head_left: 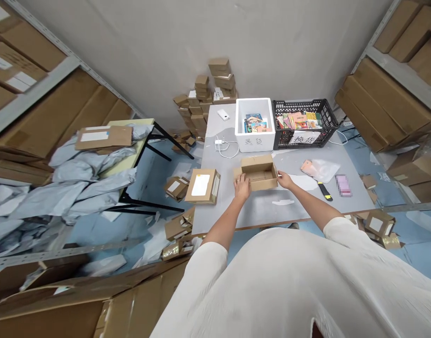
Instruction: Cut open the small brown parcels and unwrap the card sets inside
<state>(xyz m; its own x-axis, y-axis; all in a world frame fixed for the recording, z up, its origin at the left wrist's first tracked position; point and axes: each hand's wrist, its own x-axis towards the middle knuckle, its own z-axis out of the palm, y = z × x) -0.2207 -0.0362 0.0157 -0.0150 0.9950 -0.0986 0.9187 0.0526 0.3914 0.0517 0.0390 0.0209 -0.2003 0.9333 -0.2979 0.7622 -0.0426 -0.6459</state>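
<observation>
Bracing a small open brown cardboard box (pixel 259 172) between two bare hands, near the middle of a pale grey tabletop (pixel 264 211), just in front of a white foam tub (pixel 254 141) and a black plastic lattice crate (pixel 280 136), each filled with colourful booklets. Curling the left hand (pixel 242 184) half shut over the near left corner, fingers bent onto the wall. Pinching the right wall with the fingertips of the right hand (pixel 284 180), nearly closed, palm off the card. Failing to make out the firmness of either hold at this size. Resting the box flat on the table, mouth up.

Probably worth pressing evenly from both sides, avoiding any skewing of the thin walls, and seating the base squarely rather than tipping it toward the body. Probably worth minding the clutter too: a flat sealed cardboard parcel with a white label (pixel 202 186) lying near on the left, and a yellow-and-black utility knife (pixel 324 190) and a clear plastic pouch (pixel 321 168) lying apart on the right, just beyond the right forearm. Moving slowly there, elbows tucked in, judging by the tight spacing.
</observation>
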